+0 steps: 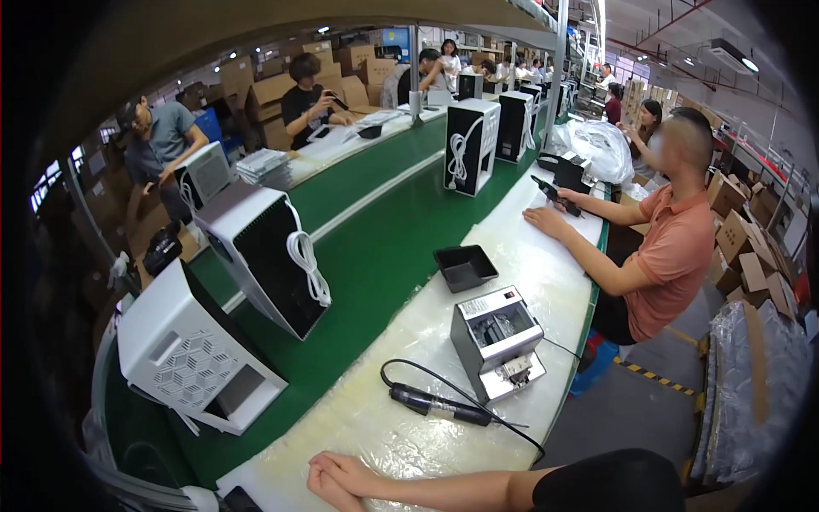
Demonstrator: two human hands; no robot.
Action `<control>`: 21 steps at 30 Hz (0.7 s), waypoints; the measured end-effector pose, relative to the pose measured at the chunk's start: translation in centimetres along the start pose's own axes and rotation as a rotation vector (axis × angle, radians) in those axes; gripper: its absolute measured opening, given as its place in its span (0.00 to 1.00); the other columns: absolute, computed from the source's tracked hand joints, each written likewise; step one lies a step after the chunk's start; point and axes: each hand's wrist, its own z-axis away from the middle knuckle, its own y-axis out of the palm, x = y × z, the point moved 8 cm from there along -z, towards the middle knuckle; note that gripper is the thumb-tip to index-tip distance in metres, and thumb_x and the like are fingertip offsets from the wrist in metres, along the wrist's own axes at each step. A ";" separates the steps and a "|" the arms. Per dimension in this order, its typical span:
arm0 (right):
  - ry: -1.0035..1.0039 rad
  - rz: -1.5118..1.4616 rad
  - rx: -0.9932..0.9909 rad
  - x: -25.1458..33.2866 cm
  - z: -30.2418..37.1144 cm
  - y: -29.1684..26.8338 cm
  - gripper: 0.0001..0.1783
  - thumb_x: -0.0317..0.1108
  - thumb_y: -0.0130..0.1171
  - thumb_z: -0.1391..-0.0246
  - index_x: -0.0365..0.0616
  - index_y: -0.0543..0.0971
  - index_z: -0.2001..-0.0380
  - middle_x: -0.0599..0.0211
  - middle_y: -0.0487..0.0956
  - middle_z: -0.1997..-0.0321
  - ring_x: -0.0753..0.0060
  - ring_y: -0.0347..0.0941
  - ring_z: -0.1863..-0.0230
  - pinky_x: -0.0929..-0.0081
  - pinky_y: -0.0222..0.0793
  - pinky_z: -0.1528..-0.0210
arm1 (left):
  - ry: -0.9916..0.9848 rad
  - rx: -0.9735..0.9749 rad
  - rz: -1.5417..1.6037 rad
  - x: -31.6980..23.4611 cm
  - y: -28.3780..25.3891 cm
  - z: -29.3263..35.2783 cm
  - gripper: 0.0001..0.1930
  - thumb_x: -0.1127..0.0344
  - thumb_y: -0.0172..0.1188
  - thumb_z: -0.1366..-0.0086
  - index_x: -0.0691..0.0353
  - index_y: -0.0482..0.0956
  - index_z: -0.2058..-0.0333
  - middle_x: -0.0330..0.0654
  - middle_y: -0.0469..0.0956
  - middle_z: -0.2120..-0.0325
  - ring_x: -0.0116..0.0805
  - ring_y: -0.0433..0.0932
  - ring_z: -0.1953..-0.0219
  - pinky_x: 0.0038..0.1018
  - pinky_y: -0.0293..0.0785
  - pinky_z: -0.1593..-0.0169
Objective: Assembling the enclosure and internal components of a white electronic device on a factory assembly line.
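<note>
the right hand [353, 474] lay folded over the left hand [324, 490] on the plastic-covered table [363, 418].
fingers curled loosely together; whether anything sat inside them, i could not tell. the black corded tool [439, 405] lay near them, untouched, just beside a silver machine [497, 341]; a black tray [465, 266] sat beyond, and white-and-black cases [192, 358] stood on the green belt [375, 247].

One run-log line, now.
left hand, right hand: touching each other | near: black cylindrical corded tool, untouched | beyond: grey box-shaped machine
</note>
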 end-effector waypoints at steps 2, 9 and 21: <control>0.022 -0.009 0.033 0.1 0.0 0.3 0.17 0.39 0.42 0.35 0.41 0.76 0.56 0.54 0.79 0.59 0.57 0.76 0.57 0.70 0.69 0.52 | -0.037 0.006 0.027 0.1 -0.4 0.6 0.08 0.72 0.50 0.35 0.65 0.78 0.69 0.40 0.76 0.72 0.29 0.73 0.68 0.26 0.72 0.63; 0.053 -0.030 0.051 0.5 0.1 0.6 0.17 0.40 0.42 0.35 0.40 0.76 0.56 0.56 0.79 0.60 0.60 0.76 0.56 0.72 0.69 0.52 | -0.057 -0.021 0.084 0.6 -0.7 -0.4 0.07 0.72 0.50 0.35 0.65 0.77 0.69 0.38 0.75 0.72 0.29 0.72 0.69 0.24 0.72 0.65; 0.063 -0.022 0.070 -0.2 0.0 0.6 0.17 0.41 0.43 0.35 0.41 0.76 0.56 0.57 0.79 0.60 0.61 0.76 0.57 0.72 0.68 0.52 | -0.027 -0.058 0.115 1.5 -1.2 -0.4 0.05 0.74 0.52 0.36 0.67 0.77 0.69 0.38 0.75 0.72 0.28 0.72 0.69 0.23 0.72 0.65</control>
